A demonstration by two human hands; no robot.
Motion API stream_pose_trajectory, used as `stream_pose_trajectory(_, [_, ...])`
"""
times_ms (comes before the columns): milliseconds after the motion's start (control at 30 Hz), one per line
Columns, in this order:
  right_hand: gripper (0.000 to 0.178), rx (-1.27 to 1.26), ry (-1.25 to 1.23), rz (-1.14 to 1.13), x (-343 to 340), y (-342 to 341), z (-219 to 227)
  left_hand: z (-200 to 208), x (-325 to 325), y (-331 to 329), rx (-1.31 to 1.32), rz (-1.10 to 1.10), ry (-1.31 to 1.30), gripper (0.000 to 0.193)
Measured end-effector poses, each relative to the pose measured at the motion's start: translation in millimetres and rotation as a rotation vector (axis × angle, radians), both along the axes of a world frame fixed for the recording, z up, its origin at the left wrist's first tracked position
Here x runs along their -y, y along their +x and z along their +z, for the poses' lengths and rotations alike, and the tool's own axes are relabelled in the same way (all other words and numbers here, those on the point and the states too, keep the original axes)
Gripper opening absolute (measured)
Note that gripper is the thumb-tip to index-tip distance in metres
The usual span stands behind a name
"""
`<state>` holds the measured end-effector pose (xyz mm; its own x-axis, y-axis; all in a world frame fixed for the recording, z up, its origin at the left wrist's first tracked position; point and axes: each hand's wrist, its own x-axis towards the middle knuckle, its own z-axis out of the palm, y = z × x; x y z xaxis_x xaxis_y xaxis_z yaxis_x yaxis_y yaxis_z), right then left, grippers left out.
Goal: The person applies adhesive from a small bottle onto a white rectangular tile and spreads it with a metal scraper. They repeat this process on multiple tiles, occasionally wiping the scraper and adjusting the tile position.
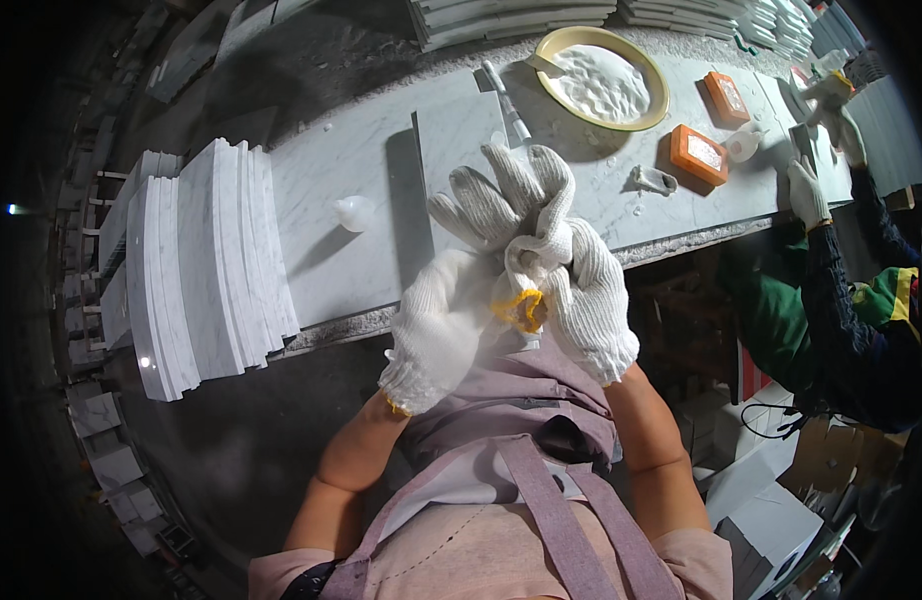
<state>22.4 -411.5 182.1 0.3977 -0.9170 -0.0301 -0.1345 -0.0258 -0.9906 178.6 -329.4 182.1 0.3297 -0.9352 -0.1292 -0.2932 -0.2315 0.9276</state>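
Observation:
Both my hands wear white knitted gloves and meet in front of my apron, at the near edge of the marble-topped bench. Between them is a third, loose white knitted glove [509, 190], its fingers splayed away from me and its yellow-edged cuff bunched toward me. My left hand [438, 318] is closed on the left side of that cuff. On its right side, my right hand [598, 300] grips the bunched knit. Some of my fingertips are hidden in the folds. Just beyond the glove lies a marble slab [459, 130].
Stacked marble strips [216, 260] stand at left, near a small white bottle [355, 213]. Farther back are a marker [506, 100], a yellow basin [664, 95] of white powder, and two orange blocks [698, 155]. At right, a co-worker's gloved hand [808, 193] rests on the bench.

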Motion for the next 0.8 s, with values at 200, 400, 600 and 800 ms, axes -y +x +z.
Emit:
stream_pose_trajectory(200, [0.024,-0.055,-0.099,0.101,11,-10,17,10,-7,1,0.187,-0.042,0.035,0.022])
stream_pose_trajectory(400, [0.018,-0.221,-0.201,0.199,18,-26,20,21,-4,3,0.259,-0.081,-0.036,0.021])
stream_pose_trajectory(600, [0.028,-0.243,0.032,-0.165,47,-69,3,53,-1,34,-0.439,0.207,0.084,0.010])
stream_pose_trajectory(800, [0.024,0.106,0.146,-0.158,42,-52,-7,42,7,19,-0.472,0.208,0.183,0.013])
